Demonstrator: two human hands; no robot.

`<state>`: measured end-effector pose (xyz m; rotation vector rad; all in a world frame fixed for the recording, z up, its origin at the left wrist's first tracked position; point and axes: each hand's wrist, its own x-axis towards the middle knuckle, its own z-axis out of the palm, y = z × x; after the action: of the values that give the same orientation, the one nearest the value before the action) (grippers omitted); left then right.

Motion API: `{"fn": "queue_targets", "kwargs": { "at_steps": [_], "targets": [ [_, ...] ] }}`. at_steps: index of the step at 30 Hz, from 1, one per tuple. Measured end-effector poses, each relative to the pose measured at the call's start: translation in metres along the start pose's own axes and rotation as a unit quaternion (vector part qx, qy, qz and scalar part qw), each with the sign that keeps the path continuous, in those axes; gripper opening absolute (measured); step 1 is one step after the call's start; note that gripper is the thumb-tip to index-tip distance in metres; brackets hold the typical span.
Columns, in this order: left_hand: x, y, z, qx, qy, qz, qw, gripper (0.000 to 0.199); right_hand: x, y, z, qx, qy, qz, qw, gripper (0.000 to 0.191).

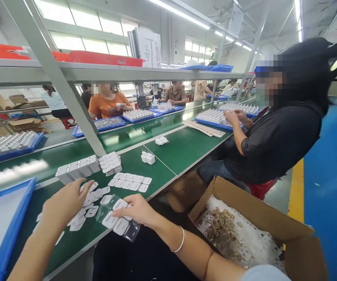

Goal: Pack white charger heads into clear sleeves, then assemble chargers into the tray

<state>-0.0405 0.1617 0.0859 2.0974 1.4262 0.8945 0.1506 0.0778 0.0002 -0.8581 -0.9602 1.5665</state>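
Observation:
My right hand grips a clear plastic sheet at the front edge of the green bench. Several white rounded-square pieces with small dark marks lie on the sheet, the thumb across them. My left hand hangs over a loose pile of similar white pieces, its thumb and forefinger apart; nothing shows between them, and its other fingertips are partly hidden. Beyond the pile, more white pieces lie in neat rows. Behind the left hand stand thick stacks of white pieces and a smaller stack.
Two small groups of white plug-like parts stand farther along the bench. A blue-rimmed tray lies at left. A cardboard box with scraps is at right. A co-worker in black sits beyond it; a slanted metal post rises ahead.

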Motion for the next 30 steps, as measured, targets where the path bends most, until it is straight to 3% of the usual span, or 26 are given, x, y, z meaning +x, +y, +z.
{"fn": "queue_targets", "kwargs": {
  "at_steps": [1, 2, 4, 6, 9, 12, 15, 17, 20, 25, 30],
  "targets": [
    [-0.010, 0.008, 0.002, 0.045, 0.004, -0.040, 0.998, 0.046, 0.001, 0.001, 0.001, 0.013, 0.011, -0.001, 1.000, 0.047],
    [-0.022, 0.015, 0.005, 0.053, -0.028, -0.053, 0.997, 0.047, 0.002, 0.002, 0.002, 0.023, 0.019, -0.004, 1.000, 0.048],
    [-0.044, 0.023, 0.011, -0.008, -0.134, -0.080, 0.988, 0.052, 0.001, 0.003, 0.006, 0.038, 0.013, -0.011, 0.999, 0.049],
    [-0.060, 0.022, 0.016, -0.090, -0.164, -0.101, 0.977, 0.062, -0.003, 0.002, 0.010, 0.038, -0.018, -0.022, 0.999, 0.049],
    [-0.073, 0.015, 0.021, -0.141, -0.104, -0.110, 0.978, 0.078, -0.009, 0.004, 0.013, 0.019, -0.061, -0.037, 0.997, 0.050],
    [-0.081, 0.016, 0.026, -0.062, -0.033, -0.071, 0.995, 0.085, -0.012, 0.008, 0.014, 0.004, -0.072, -0.026, 0.997, 0.050],
    [-0.095, 0.022, 0.028, 0.051, 0.052, 0.007, 0.997, 0.061, -0.011, 0.012, 0.015, 0.022, -0.081, -0.027, 0.996, 0.047],
    [-0.104, 0.027, 0.029, 0.037, 0.017, 0.030, 0.999, 0.042, -0.013, 0.014, 0.017, 0.031, -0.071, -0.038, 0.996, 0.046],
    [-0.116, 0.033, 0.029, -0.045, -0.053, -0.009, 0.998, 0.038, -0.018, 0.017, 0.021, 0.022, -0.060, -0.045, 0.997, 0.044],
    [-0.131, 0.038, 0.042, -0.080, 0.003, -0.044, 0.996, 0.033, -0.035, 0.023, 0.032, 0.040, -0.068, -0.084, 0.993, 0.035],
    [-0.153, 0.027, 0.054, -0.203, 0.004, -0.092, 0.975, 0.042, -0.055, 0.038, 0.045, 0.082, -0.060, -0.080, 0.992, 0.032]
  ]
}}
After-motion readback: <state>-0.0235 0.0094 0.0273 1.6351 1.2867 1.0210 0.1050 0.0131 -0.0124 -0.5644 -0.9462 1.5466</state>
